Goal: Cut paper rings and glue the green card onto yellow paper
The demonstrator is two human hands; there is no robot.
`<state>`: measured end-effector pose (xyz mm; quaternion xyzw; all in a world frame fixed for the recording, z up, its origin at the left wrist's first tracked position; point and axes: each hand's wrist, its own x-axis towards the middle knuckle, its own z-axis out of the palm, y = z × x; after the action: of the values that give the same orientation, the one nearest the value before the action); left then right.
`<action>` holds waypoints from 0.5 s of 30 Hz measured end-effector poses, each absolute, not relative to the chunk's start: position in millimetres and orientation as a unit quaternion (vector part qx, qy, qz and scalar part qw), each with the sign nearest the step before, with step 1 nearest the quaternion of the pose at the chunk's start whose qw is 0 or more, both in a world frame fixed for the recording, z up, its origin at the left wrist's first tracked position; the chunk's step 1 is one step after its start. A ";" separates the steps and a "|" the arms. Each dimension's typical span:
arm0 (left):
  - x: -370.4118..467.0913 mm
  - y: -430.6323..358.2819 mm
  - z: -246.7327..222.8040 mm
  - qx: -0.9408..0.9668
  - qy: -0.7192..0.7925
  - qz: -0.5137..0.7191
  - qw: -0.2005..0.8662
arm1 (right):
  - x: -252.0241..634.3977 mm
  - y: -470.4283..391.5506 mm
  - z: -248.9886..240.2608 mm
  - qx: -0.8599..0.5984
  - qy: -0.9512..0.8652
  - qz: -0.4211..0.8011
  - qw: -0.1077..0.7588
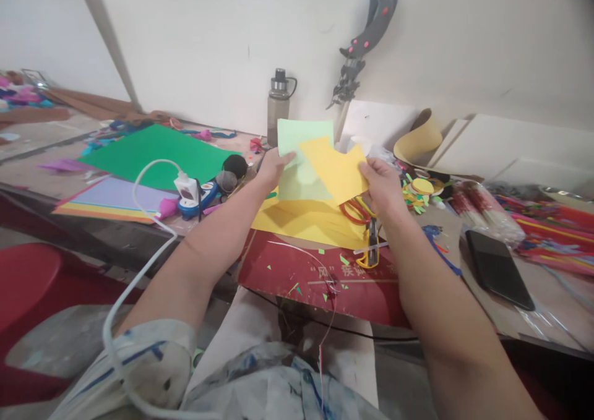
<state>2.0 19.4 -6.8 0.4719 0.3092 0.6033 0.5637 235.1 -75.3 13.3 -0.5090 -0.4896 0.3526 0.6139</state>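
Note:
Pinched in my left hand is the left edge of a light green paper sheet, held up over the table. My right hand grips the right side of a yellow paper piece with a notch in its top edge. The yellow piece overlaps the right part of the green sheet. Below them a larger yellow sheet lies on a dark red board. Scissors with orange handles and a yellow cutter lie near my right wrist. Small green scraps are scattered on the board.
A bottle stands at the back. Left are a green sheet, a stack of coloured paper and a power strip with a white cable crossing my left forearm. A black phone and craft packets lie right.

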 end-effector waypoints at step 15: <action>4.0 29.0 -21.7 0.501 0.453 0.502 0.540 | 209.9 -103.9 21.9 -0.563 -0.732 0.359 0.135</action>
<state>4.0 29.0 -21.7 0.5012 0.4530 0.5025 0.5396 209.9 -103.9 21.9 -0.5629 -0.7320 0.3592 0.1353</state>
